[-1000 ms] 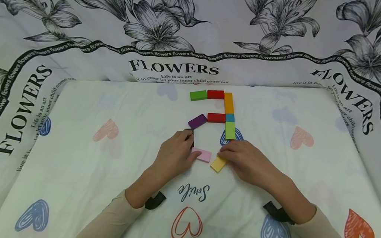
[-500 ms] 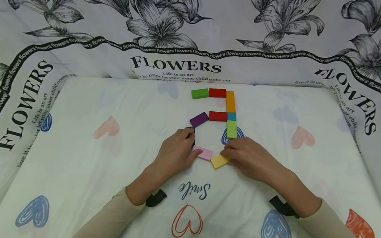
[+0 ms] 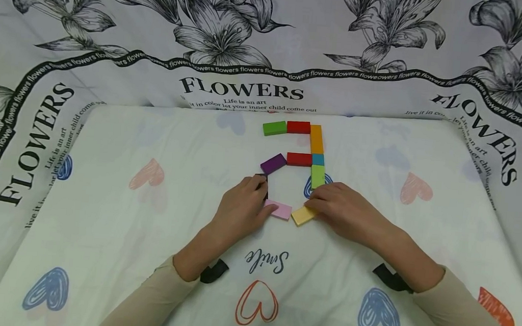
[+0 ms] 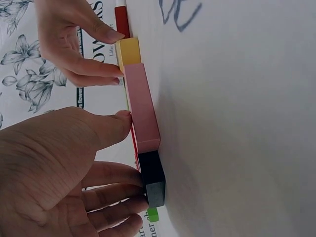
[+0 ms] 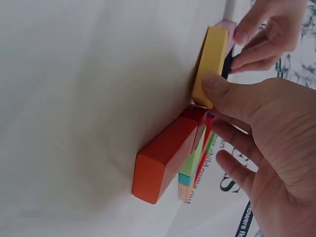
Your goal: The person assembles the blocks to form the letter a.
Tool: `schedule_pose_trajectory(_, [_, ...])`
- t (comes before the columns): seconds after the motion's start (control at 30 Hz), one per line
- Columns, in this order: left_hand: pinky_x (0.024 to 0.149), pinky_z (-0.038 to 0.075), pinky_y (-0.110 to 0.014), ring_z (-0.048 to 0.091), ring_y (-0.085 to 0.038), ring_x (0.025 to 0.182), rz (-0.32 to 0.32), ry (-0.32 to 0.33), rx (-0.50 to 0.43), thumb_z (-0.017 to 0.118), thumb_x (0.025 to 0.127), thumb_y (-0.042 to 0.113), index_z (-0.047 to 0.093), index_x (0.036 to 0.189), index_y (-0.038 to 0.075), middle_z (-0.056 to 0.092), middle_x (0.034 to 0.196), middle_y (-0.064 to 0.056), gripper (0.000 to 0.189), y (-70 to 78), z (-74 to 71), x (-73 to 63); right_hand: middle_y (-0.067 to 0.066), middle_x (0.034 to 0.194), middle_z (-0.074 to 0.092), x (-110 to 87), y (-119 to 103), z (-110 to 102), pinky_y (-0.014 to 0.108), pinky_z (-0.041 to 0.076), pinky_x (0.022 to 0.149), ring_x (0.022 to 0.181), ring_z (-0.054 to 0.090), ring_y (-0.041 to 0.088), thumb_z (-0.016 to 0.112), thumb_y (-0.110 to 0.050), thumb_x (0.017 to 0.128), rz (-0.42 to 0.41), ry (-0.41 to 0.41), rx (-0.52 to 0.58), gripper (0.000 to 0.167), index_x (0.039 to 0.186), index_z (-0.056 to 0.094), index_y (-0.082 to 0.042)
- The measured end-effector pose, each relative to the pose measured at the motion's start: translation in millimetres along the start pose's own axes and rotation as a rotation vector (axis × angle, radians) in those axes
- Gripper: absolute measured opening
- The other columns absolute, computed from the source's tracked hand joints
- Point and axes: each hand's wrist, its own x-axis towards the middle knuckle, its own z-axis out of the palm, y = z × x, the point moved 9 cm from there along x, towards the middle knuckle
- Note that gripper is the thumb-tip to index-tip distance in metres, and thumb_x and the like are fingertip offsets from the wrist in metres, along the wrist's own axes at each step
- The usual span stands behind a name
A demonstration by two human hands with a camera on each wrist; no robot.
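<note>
My right hand (image 3: 346, 210) pinches a yellow block (image 3: 303, 216) between thumb and fingers, one end close to the end of a pink block (image 3: 281, 210). My left hand (image 3: 241, 205) rests along the row, its thumb touching the pink block and its fingertips at a black block (image 4: 153, 180). In the right wrist view, an orange-red block (image 5: 165, 155) with a dark red one (image 5: 196, 114) behind it lies beside the yellow block's near end; my hand hides both in the head view. A purple block (image 3: 273, 163) slants off beyond the black one.
Farther along the line lie a lime block (image 3: 317, 176), a blue block (image 3: 318, 159), a red block (image 3: 299, 159), an orange block (image 3: 317, 139), another red block (image 3: 298, 127) and a green block (image 3: 275, 128). All lie on a white printed cloth (image 3: 186, 177).
The right hand has turned the yellow block from a steep slant to a flatter one and shifted it slightly away from me. The left hand has stayed on the black and pink blocks.
</note>
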Motion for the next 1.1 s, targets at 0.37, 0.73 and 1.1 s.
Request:
schedule_pose_trajectory(0.37, [0.107, 0.059, -0.040, 0.062, -0.028, 0.134, 0.009, 0.006, -0.003, 0.073, 0.099, 0.044, 0.068, 0.139, 0.000, 0.063, 0.144, -0.014, 0.060, 1.7, 0.3, -2.3, 0.005, 0.121, 0.078, 0.5, 3.0, 3.9, 0.047, 0.056, 0.110, 0.118, 0.070, 0.026, 0.087, -0.014, 0.088, 0.019, -0.008, 0.037, 0.032, 0.119, 0.080, -0.013])
schedule_pose_trajectory(0.73, [0.108, 0.058, -0.040, 0.062, -0.028, 0.134, 0.007, 0.008, -0.003, 0.074, 0.099, 0.044, 0.068, 0.138, 0.000, 0.063, 0.145, -0.014, 0.059, 0.6, 1.1, -1.4, 0.004, 0.121, 0.076, -3.7, 9.9, 0.6, 0.045, 0.059, 0.105, 0.114, 0.071, 0.025, 0.086, -0.013, 0.088, 0.029, 0.029, 0.115, 0.035, 0.123, 0.079, -0.012])
schedule_pose_trajectory(1.1, [0.113, 0.055, -0.041, 0.062, -0.030, 0.137, -0.009, 0.026, -0.003, 0.076, 0.097, 0.042, 0.066, 0.141, -0.001, 0.064, 0.147, -0.014, 0.062, 1.1, 2.8, -4.7, 0.011, 0.133, 0.072, -18.0, 46.9, -37.9, 0.055, 0.060, 0.103, 0.127, 0.066, 0.032, 0.078, -0.015, 0.096, 0.291, 0.138, 0.294, 0.038, 0.134, 0.073, -0.010])
